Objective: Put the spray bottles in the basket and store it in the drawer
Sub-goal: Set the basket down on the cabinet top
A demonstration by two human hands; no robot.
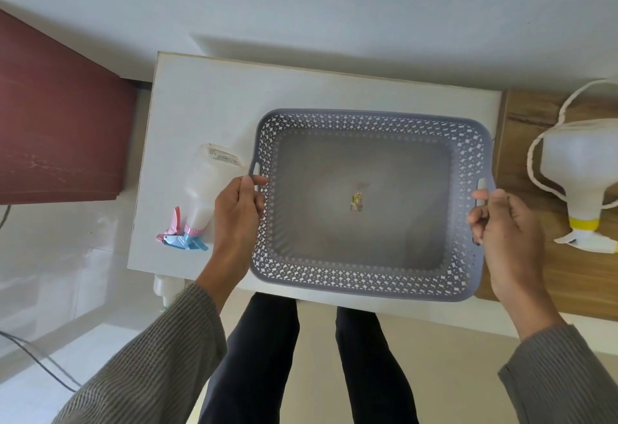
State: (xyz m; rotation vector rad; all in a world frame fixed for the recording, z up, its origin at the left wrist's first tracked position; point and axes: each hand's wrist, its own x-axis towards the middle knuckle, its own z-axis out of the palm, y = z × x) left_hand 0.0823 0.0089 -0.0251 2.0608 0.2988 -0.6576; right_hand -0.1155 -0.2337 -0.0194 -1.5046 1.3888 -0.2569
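Basket [368, 274]: mid-frame on the white top [200, 105]; light, stiff lattice plastic, so lift it by its two side handles.
Left hand [237, 213]: fingers curled round the left rim.
Right hand [501, 233]: fingers curled at the right handle.
Spray bottles: two, both outside the basket. The pink-and-blue bottle [207, 186] lies just left and the white bottle [578, 169] at the right edge. They look smooth and probably light; grasp at the neck.
Scrap [357, 201]: one, inside.

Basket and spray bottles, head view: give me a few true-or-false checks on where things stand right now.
1. The left hand and right hand hold the basket at opposite ends. True.
2. The pink-and-blue spray bottle is inside the basket. False: it lies on the white top, left of the basket.
3. The yellow-collared spray bottle lies on the wooden surface, right of the basket. True.
4. The basket holds nothing at all. False: a small scrap lies on its floor.
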